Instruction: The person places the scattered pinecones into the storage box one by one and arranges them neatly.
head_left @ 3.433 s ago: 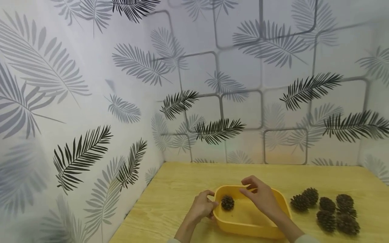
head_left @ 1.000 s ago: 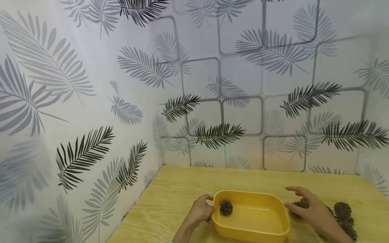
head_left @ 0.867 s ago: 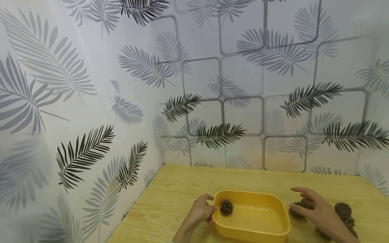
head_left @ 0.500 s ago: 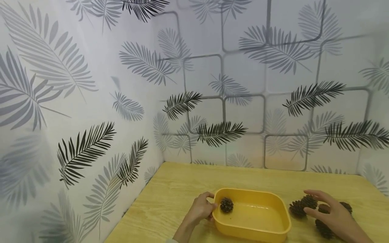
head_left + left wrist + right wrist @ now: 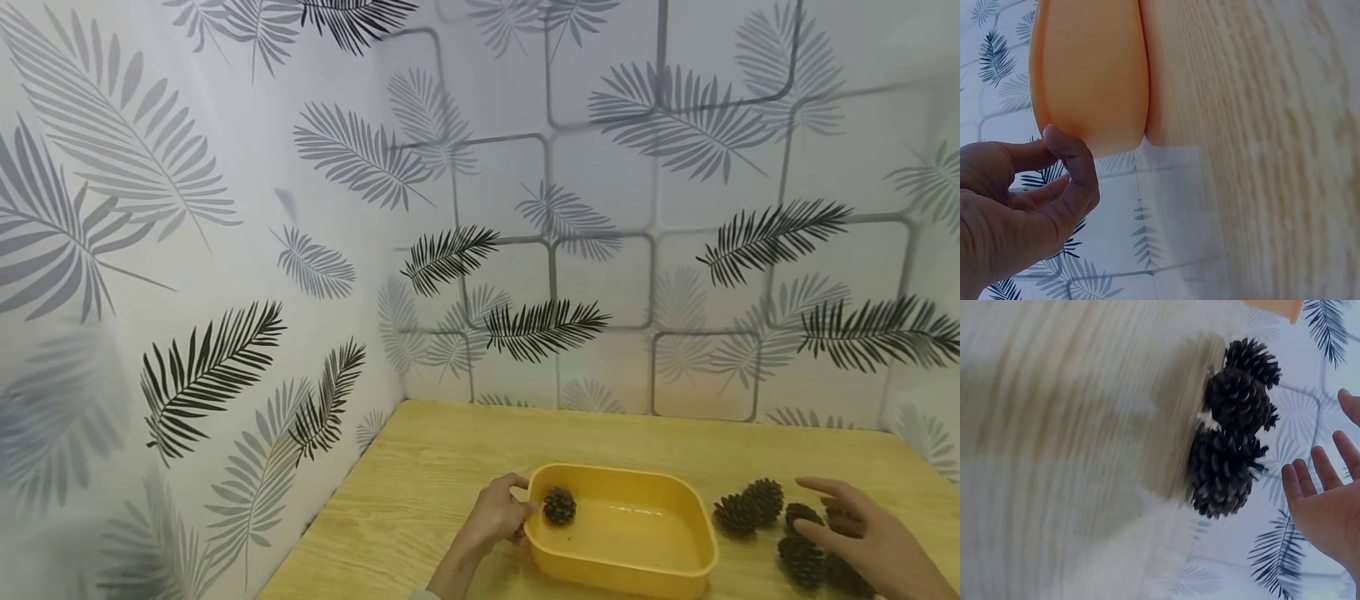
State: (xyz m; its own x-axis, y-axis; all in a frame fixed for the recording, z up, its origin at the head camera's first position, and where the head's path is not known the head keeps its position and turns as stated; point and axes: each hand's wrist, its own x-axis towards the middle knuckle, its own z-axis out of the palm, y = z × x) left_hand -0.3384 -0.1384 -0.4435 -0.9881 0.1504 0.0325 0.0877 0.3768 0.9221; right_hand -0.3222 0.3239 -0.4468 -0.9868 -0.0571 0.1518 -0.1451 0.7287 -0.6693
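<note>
Left fingers (image 5: 1085, 181) pinch the tub (image 5: 622, 575); right fingers (image 5: 1325, 469), loose and empty, should close evenly around the pinecone (image 5: 843, 522) between them.

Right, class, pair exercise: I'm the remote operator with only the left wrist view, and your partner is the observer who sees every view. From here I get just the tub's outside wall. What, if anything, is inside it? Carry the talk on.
Observer: One pine cone sits inside the tub, toward the end that the left grip holds.
Operator: Are there more outside it?
Observer: Yes, the head view shows other pine cones on the table, to the right of the tub.
Operator: Is the right grip holding one?
Observer: No, the right wrist view shows the right grip with its palm open and nothing in it.
</note>
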